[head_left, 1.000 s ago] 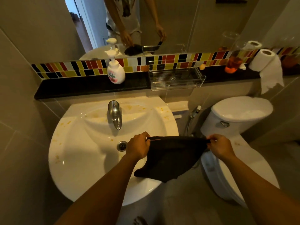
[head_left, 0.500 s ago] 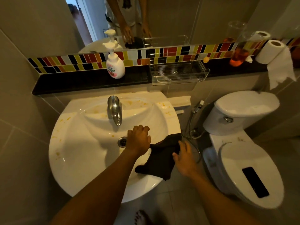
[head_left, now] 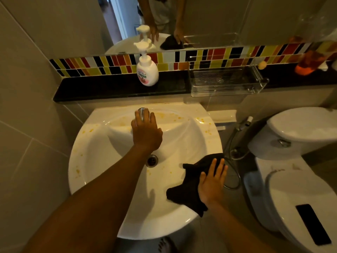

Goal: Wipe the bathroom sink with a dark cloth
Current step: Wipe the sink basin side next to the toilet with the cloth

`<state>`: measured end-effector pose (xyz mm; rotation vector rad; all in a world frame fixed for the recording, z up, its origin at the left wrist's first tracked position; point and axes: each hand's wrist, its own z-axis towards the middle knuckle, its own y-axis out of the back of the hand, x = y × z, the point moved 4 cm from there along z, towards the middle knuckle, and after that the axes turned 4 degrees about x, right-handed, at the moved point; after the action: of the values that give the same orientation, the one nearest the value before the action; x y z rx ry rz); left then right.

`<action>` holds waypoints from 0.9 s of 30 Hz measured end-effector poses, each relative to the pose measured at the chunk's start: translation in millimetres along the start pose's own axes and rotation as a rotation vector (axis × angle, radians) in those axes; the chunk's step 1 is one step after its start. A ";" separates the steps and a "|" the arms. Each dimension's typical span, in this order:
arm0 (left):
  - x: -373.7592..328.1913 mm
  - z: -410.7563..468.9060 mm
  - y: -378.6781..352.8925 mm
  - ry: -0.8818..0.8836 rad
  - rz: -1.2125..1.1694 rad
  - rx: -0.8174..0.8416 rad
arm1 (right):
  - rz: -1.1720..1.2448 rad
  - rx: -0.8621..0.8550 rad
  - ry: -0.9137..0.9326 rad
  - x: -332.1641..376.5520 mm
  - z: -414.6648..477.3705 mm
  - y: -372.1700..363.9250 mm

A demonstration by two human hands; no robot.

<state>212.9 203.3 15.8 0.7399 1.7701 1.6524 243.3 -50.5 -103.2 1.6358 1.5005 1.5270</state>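
Note:
A white sink (head_left: 102, 161) with yellow-orange stains on its rim and basin fills the middle of the head view. The dark cloth (head_left: 189, 187) lies crumpled on the sink's right rim. My right hand (head_left: 212, 183) rests flat on the cloth with its fingers spread. My left hand (head_left: 145, 132) reaches over the basin and covers the chrome tap (head_left: 143, 113), fingers laid on its top. The drain (head_left: 152, 160) shows just below my left wrist.
A soap pump bottle (head_left: 147, 70) and a clear plastic tray (head_left: 226, 81) stand on the black ledge behind the sink. A toilet (head_left: 295, 179) with a dark phone (head_left: 312, 224) on its lid is at the right, a spray hose (head_left: 235, 143) between it and the sink.
My left hand let go of the cloth and moved up from the drain to the tap. My right hand laid the cloth on the right rim and now lies flat on it.

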 end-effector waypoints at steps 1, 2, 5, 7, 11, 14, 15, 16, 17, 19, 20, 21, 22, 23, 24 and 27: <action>1.7 4.8 -1.6 0.006 -0.013 0.028 | -0.014 -0.002 0.001 0.7 7.6 1.7; 2.3 8.4 -2.7 0.013 -0.027 0.053 | -0.026 -0.003 0.007 1.4 15.5 4.3; 2.9 20.4 -3.3 0.039 -0.077 0.095 | -0.095 -0.003 0.059 3.8 46.1 11.5; 5.3 28.7 -0.8 0.065 -0.124 0.117 | -0.166 0.005 0.083 5.2 65.0 15.6; 9.5 41.6 3.3 0.099 -0.161 0.124 | -0.237 -0.002 0.102 14.6 92.1 19.0; 10.4 42.5 2.6 0.101 -0.145 0.084 | -0.270 -0.017 0.122 24.4 107.2 22.5; 11.0 42.8 1.0 0.096 -0.140 0.081 | -0.284 -0.019 0.132 28.5 113.4 23.8; 11.5 43.1 -0.7 0.091 -0.134 0.080 | -0.304 -0.018 0.142 32.5 120.3 25.3; 11.5 42.7 -1.3 0.087 -0.130 0.077 | -0.322 -0.018 0.157 36.3 127.8 27.2; 11.8 43.3 -2.8 0.088 -0.125 0.063 | -0.344 0.003 0.206 46.2 149.0 29.6; 11.8 43.5 -3.9 0.087 -0.122 0.054 | -0.343 0.019 0.239 52.7 161.5 30.5; 11.5 43.6 -4.7 0.085 -0.121 0.048 | -0.345 0.030 0.275 60.7 174.7 31.4; 10.8 43.3 -4.9 0.085 -0.121 0.042 | -0.361 0.033 0.315 69.7 187.3 33.7; 10.8 43.6 -5.7 0.092 -0.118 0.037 | -0.390 0.034 0.356 79.1 199.1 34.6; 11.1 43.8 -6.5 0.100 -0.114 0.030 | -0.422 0.033 0.398 87.6 208.8 35.1; 11.7 44.7 -8.7 0.111 -0.101 0.019 | -0.457 0.018 0.485 97.5 222.5 34.5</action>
<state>238.6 241.1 4.5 0.5674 1.8704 1.6392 436.6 100.5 -97.8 0.8618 1.9675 1.7026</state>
